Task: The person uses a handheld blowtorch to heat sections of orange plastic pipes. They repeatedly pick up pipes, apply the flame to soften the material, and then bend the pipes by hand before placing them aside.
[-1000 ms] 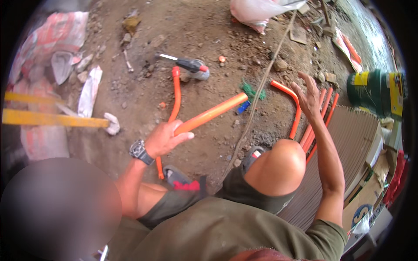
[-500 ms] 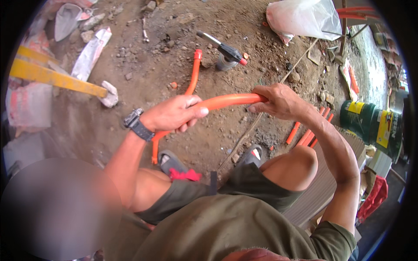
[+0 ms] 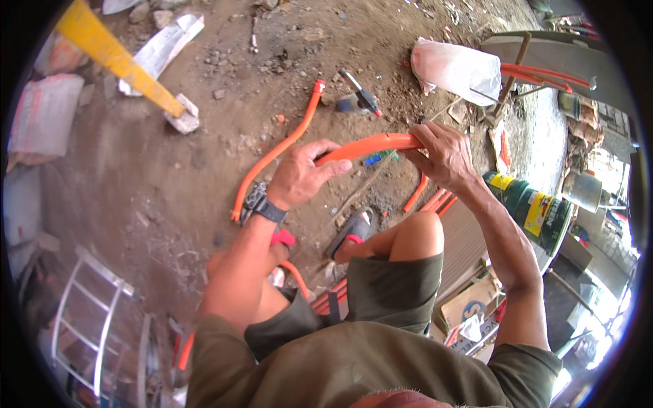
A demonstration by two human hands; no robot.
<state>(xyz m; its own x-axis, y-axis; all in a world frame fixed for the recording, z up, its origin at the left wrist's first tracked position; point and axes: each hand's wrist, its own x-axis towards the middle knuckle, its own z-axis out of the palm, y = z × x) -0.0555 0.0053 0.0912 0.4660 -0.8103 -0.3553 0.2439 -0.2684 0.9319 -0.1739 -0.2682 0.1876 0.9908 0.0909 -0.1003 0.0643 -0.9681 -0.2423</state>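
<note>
My left hand [image 3: 299, 177] grips one end of an orange pipe [image 3: 367, 146], which curves in an arch between my hands. My right hand [image 3: 439, 156] is closed round its other end. Just beyond, a hand torch on a canister [image 3: 357, 95] stands on the dirt. An orange pipe with bends [image 3: 275, 160] lies to its left. A small blue item [image 3: 373, 159] lies beneath the held pipe, partly hidden. More orange pipes [image 3: 432, 202] lie beside my right knee.
A yellow bar [image 3: 119, 61] with a pale block at its end is at upper left. A white sack [image 3: 452, 68] lies at upper right. Green buckets [image 3: 527, 211] are at the right, beside cardboard [image 3: 473, 302]. A metal frame [image 3: 98, 326] is at lower left.
My right hand has come onto the pipe, which looked straight a second ago and now curves. My hands have moved farther from my body, and the view has shifted.
</note>
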